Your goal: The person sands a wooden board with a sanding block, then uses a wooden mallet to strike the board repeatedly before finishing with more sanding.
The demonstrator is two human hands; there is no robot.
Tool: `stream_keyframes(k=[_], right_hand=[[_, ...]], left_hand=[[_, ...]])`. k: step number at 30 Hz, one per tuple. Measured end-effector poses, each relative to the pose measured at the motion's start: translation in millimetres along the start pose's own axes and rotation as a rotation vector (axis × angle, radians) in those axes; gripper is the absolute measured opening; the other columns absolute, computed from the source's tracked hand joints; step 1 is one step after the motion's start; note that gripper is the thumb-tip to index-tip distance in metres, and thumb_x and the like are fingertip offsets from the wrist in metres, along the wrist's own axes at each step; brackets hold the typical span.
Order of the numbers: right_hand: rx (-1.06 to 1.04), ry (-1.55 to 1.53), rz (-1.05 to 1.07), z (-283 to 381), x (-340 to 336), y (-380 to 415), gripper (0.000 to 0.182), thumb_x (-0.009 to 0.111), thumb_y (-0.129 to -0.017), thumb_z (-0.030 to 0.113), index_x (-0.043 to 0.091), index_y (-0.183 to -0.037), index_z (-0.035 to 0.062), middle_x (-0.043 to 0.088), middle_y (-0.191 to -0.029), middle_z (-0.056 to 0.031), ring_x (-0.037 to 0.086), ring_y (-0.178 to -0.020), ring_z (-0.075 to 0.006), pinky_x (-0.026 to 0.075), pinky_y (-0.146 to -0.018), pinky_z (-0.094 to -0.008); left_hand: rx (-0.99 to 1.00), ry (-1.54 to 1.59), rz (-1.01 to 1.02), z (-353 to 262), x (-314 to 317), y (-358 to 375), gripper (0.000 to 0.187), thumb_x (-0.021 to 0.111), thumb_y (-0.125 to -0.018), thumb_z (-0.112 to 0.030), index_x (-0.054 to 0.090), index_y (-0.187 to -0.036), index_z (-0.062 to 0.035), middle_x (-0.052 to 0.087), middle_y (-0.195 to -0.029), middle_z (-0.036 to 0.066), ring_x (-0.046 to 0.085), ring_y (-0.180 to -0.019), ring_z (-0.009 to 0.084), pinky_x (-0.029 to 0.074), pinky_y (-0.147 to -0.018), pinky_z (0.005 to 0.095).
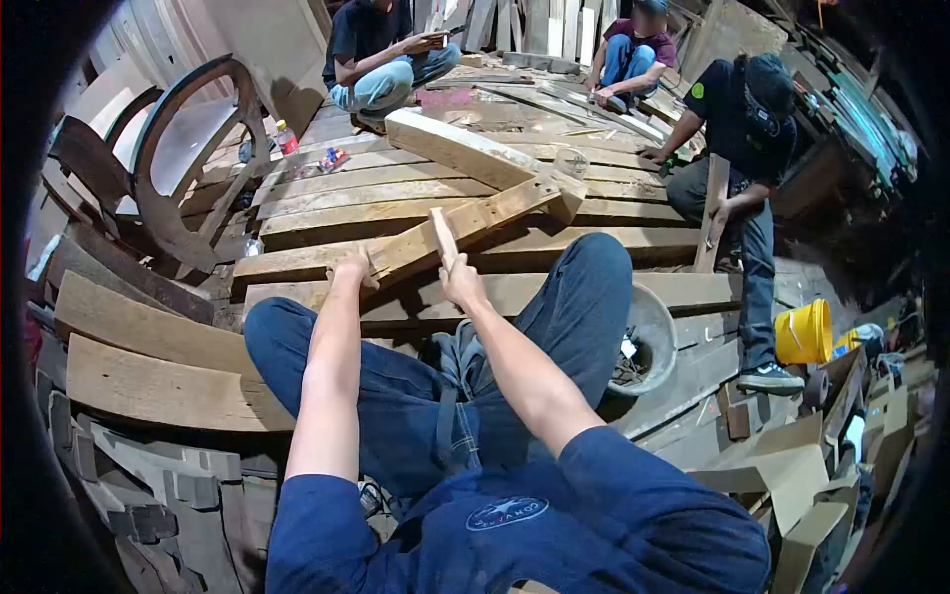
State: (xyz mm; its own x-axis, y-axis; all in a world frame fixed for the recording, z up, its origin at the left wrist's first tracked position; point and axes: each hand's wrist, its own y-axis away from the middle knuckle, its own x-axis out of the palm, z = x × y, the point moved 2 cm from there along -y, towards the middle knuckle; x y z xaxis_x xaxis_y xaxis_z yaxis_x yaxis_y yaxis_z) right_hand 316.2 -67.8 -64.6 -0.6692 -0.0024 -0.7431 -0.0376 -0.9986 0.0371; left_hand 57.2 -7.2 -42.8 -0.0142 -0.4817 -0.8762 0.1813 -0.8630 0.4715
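Note:
Across the planks in front of me lies a squared wooden beam (411, 243) with notches cut in its face, slanting up to the right. My left hand (351, 267) is closed at its near end, fingers curled against the wood. In my right hand (462, 283) is a short wooden stick (442, 236), gripped at its lower end and held upright just over the beam. A thicker, paler timber (460, 148) meets the far end of the notched beam at an angle.
A grey bucket (653, 342) with small pieces inside stands by my right knee. Curved wooden frames (203, 148) lean at left. Loose boards (163, 386) lie beside my left leg. One co-worker (732, 139) sits at right near a yellow bucket (804, 333); two people crouch farther back.

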Motion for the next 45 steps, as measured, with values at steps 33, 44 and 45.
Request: stream_keyframes(k=[33,44,45], right_hand=[[0.507,-0.29,-0.35,-23,-18,-28,0.064,0.048,-0.095,0.057,0.051,-0.116,-0.0037,0.066,-0.104,-0.0319,0.066,-0.098,-0.0457,0.053,-0.085,-0.0535],[0.199,-0.23,-0.266,15,-15,7,0.04,0.043,-0.1,0.048,0.058,-0.111,0.0134,0.063,-0.107,-0.0218,0.064,-0.094,-0.0475,0.05,-0.082,-0.0555],[0.166,-0.209,-0.298,9,-12,-4,0.041,0.043,-0.099,0.048,0.057,-0.111,0.012,0.064,-0.106,-0.0229,0.064,-0.095,-0.0475,0.05,-0.082,-0.0555]], left_hand=[[0.006,-0.029,-0.045,-1,-1,8,0.124,0.09,-0.062,-0.046,0.013,-0.153,-0.0119,0.051,-0.142,0.02,0.054,-0.127,0.035,0.051,-0.093,0.0564],[-0.025,-0.041,-0.001,0,2,-1,0.131,0.089,-0.061,-0.05,0.006,-0.156,-0.0148,0.038,-0.153,0.019,0.047,-0.134,0.0353,0.042,-0.105,0.0568],[-0.019,-0.049,0.002,1,1,-3,0.131,0.09,-0.061,-0.049,0.006,-0.156,-0.0148,0.038,-0.153,0.019,0.047,-0.134,0.0359,0.042,-0.105,0.0567]])
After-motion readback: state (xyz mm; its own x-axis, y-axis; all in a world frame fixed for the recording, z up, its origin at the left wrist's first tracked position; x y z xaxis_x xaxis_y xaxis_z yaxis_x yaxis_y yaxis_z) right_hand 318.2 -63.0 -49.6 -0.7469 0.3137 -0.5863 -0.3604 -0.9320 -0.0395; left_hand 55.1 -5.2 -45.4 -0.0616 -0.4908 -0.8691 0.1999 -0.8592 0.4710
